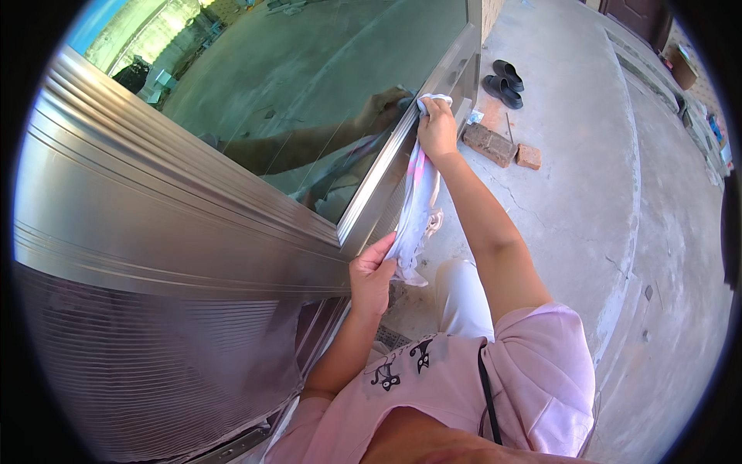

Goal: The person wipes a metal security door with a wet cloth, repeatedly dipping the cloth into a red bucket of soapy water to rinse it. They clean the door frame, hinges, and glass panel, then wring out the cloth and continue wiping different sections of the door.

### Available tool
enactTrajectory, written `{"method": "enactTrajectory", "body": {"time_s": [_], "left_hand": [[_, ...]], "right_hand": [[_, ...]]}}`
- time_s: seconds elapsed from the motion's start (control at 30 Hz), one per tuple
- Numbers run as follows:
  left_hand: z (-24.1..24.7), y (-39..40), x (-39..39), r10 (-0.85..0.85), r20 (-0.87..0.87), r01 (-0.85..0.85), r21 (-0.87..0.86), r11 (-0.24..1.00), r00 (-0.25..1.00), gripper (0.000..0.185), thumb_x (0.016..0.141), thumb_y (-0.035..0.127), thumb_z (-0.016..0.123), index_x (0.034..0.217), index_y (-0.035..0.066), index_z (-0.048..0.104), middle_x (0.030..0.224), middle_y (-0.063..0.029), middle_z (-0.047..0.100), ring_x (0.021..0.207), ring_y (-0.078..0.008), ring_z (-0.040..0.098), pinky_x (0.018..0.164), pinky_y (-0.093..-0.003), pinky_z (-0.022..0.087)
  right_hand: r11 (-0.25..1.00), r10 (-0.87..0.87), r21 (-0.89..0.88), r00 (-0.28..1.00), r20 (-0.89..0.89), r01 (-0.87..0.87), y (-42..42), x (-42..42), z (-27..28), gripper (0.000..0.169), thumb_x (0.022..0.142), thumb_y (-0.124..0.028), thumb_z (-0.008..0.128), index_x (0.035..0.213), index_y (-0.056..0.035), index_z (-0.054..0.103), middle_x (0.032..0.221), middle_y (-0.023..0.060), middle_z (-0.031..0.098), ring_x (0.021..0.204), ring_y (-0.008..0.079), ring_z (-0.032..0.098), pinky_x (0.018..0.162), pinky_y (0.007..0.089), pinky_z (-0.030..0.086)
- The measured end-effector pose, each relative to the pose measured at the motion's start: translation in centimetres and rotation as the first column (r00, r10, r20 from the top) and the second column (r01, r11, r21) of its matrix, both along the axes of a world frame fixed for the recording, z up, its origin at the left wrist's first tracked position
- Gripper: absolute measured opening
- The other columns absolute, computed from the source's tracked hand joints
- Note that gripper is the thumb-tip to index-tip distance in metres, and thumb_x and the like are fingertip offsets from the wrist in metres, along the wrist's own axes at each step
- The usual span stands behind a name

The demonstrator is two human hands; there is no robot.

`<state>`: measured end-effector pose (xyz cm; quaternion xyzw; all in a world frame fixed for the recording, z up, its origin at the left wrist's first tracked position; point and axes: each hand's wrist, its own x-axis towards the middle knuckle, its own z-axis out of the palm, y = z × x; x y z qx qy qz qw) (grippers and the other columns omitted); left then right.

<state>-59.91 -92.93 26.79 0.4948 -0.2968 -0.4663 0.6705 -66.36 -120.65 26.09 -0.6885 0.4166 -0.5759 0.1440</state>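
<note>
A long white cloth with pink patches hangs between my two hands. My right hand grips its upper end and presses it against the metal frame along the lower edge of the glass pane. Lower down, my left hand pinches the cloth's other end between thumb and fingers, close to the frame's corner. Part of the cloth dangles loose beside my left hand. The dark glass reflects my arm and the cloth.
A ribbed panel lies below the wide metal rail at left. On the concrete floor are bricks, a smaller brick piece and black shoes. A raised step runs along the far right.
</note>
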Motion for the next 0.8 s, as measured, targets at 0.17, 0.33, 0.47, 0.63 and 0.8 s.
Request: {"method": "enactTrajectory", "body": {"time_s": [0.17, 0.33, 0.47, 0.63, 0.8], "left_hand": [[-0.3, 0.2, 0.3, -0.075, 0.022, 0.072, 0.099, 0.992, 0.997, 0.039, 0.080, -0.014, 0.044, 0.116, -0.010, 0.059, 0.106, -0.0149, 0.066, 0.089, -0.0161, 0.065, 0.082, -0.0273, 0.051], [-0.9, 0.4, 0.1, -0.015, 0.012, 0.014, 0.049, 0.999, 1.000, 0.037, 0.080, -0.013, 0.045, 0.113, -0.010, 0.060, 0.106, -0.0146, 0.066, 0.088, -0.0152, 0.065, 0.080, -0.0264, 0.052], [-1.2, 0.5, 0.4, -0.019, 0.048, 0.017, 0.048, 0.999, 0.999, 0.036, 0.079, -0.013, 0.045, 0.110, -0.010, 0.062, 0.102, -0.0148, 0.067, 0.087, -0.0152, 0.065, 0.079, -0.0266, 0.052], [-1.4, 2.8, 0.1, -0.146, 0.071, 0.139, 0.093, 0.986, 0.987, 0.036, 0.077, -0.014, 0.043, 0.105, -0.009, 0.065, 0.095, -0.0139, 0.069, 0.082, -0.0151, 0.066, 0.076, -0.0273, 0.053], [-0.6, 4.6, -0.3, -0.158, 0.169, 0.142, 0.101, 0.985, 0.973, 0.037, 0.077, -0.015, 0.042, 0.104, -0.008, 0.066, 0.095, -0.0141, 0.069, 0.082, -0.0161, 0.067, 0.076, -0.0276, 0.053]], "right_hand": [[0.995, 0.063, -0.071, 0.994, -0.089, -0.069, 1.3, 0.3, -2.0, 0.038, 0.073, 0.006, 0.055, 0.109, -0.0004, 0.065, 0.102, 0.0160, 0.061, 0.092, 0.0345, 0.061, 0.081, 0.0398, 0.050], [0.992, -0.037, -0.123, 0.993, -0.116, 0.022, -0.4, 0.2, -1.2, 0.037, 0.073, 0.003, 0.056, 0.109, -0.0012, 0.065, 0.099, 0.0151, 0.062, 0.091, 0.0337, 0.061, 0.080, 0.0398, 0.050], [0.993, -0.022, -0.120, 0.991, -0.135, 0.005, 1.0, 0.6, -0.3, 0.038, 0.073, 0.002, 0.056, 0.109, -0.0008, 0.064, 0.097, 0.0158, 0.061, 0.087, 0.0340, 0.061, 0.076, 0.0400, 0.051], [0.953, 0.266, -0.139, 0.963, -0.048, -0.270, 10.1, 1.9, -2.6, 0.042, 0.069, 0.006, 0.057, 0.110, -0.0012, 0.064, 0.092, 0.0134, 0.059, 0.083, 0.0325, 0.060, 0.073, 0.0385, 0.052], [0.972, 0.135, -0.177, 0.983, -0.128, -0.156, 8.6, 1.5, -1.7, 0.042, 0.070, 0.007, 0.056, 0.110, -0.0012, 0.064, 0.095, 0.0136, 0.059, 0.087, 0.0324, 0.060, 0.073, 0.0392, 0.052]]}}
